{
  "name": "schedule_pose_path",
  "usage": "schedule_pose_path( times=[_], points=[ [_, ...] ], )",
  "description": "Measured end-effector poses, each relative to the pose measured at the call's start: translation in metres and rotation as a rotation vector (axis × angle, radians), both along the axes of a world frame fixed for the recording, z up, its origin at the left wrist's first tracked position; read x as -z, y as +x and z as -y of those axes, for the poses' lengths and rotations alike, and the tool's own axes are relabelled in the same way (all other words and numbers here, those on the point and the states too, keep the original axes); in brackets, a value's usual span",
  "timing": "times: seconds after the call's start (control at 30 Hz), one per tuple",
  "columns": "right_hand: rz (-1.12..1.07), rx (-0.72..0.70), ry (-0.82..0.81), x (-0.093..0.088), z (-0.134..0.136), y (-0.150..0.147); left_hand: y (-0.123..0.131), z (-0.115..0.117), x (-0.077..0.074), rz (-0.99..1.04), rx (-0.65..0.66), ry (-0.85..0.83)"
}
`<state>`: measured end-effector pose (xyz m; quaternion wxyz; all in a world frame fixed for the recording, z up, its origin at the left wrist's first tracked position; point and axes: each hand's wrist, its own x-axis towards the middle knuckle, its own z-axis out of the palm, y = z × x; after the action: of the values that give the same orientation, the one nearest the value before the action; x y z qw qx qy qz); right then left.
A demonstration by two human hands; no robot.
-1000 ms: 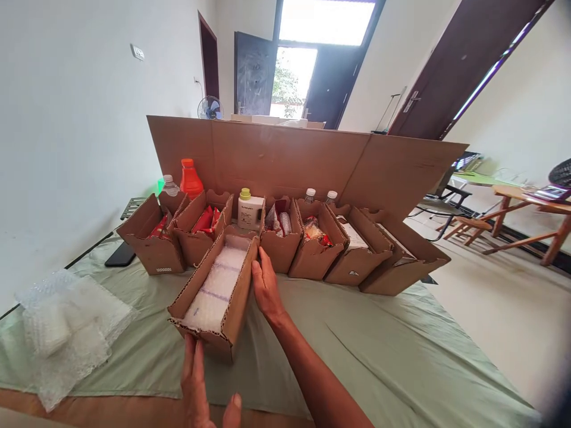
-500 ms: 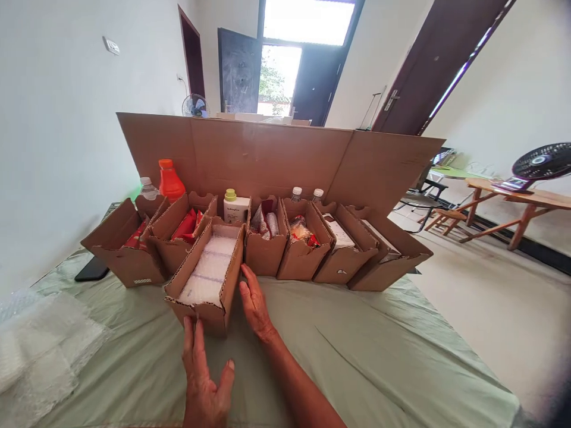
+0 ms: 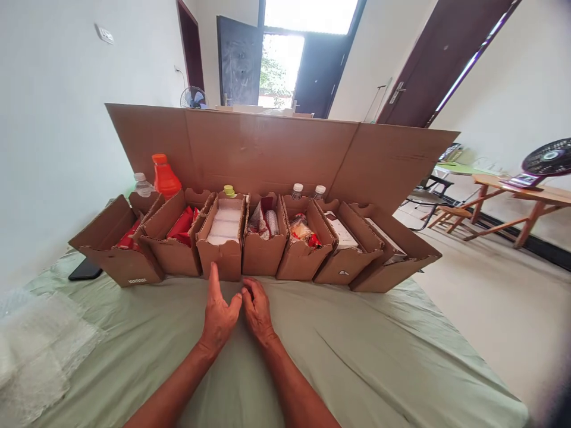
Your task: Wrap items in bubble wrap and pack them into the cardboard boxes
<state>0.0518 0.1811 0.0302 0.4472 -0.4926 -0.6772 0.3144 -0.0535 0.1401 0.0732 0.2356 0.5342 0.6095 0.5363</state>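
A cardboard box [image 3: 220,259] stands in a row of similar open-topped boxes and holds a bubble-wrapped bundle [image 3: 224,223]. My left hand [image 3: 218,320] is at that box's front wall, index finger stretched towards it and thumb apart; it grips nothing. Just beside it, near the box's lower right corner, lies my right hand [image 3: 257,309], fingers loosely bent and holding nothing. Red packets [image 3: 182,227] fill part of the box to the left. To the right, another box [image 3: 264,252] contains a foil-like packet and a clear wrapped item.
Behind the row rises a tall cardboard panel [image 3: 272,148], with an orange-red bottle [image 3: 166,177] before it. Bubble wrap [image 3: 49,345] and a dark phone [image 3: 84,269] lie on the left of the green cloth [image 3: 379,356]. A black fan [image 3: 548,157] stands on a wooden bench at right.
The box with the bubble-wrapped bundle has moved back into the row, between its neighbours, now hiding most of the white bottle. My left hand has moved forward and closer to my right.
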Motion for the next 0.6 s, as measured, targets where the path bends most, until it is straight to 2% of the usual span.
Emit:
schedule_pose_path(
  times=[0.07,0.13,0.2,0.27,0.33,0.43,0.53,0.6],
  points=[
    [-0.008,0.002,0.015,-0.001,0.0,0.0,-0.006,0.001,0.0,0.013,0.005,-0.024],
    [-0.017,0.004,0.032,-0.003,0.002,0.001,-0.017,0.014,0.007,-0.003,0.007,-0.055],
    [-0.028,0.005,0.047,-0.006,0.003,0.001,-0.033,0.038,0.023,-0.056,-0.009,-0.099],
    [-0.039,-0.004,0.065,-0.016,0.005,-0.002,-0.05,0.068,0.048,-0.158,-0.057,-0.106],
    [-0.046,-0.041,0.089,-0.034,0.004,-0.012,-0.065,0.098,0.074,-0.307,-0.112,-0.027],
    [-0.018,-0.155,0.145,-0.079,-0.004,-0.045,-0.079,0.131,0.104,-0.547,-0.081,0.137],
    [0.172,-0.245,0.151,-0.123,-0.022,-0.089,-0.086,0.143,0.117,-0.656,-0.035,0.245],
    [0.286,-0.25,0.115,-0.139,-0.035,-0.116,-0.087,0.143,0.121,-0.643,-0.033,0.28]
  ],
)
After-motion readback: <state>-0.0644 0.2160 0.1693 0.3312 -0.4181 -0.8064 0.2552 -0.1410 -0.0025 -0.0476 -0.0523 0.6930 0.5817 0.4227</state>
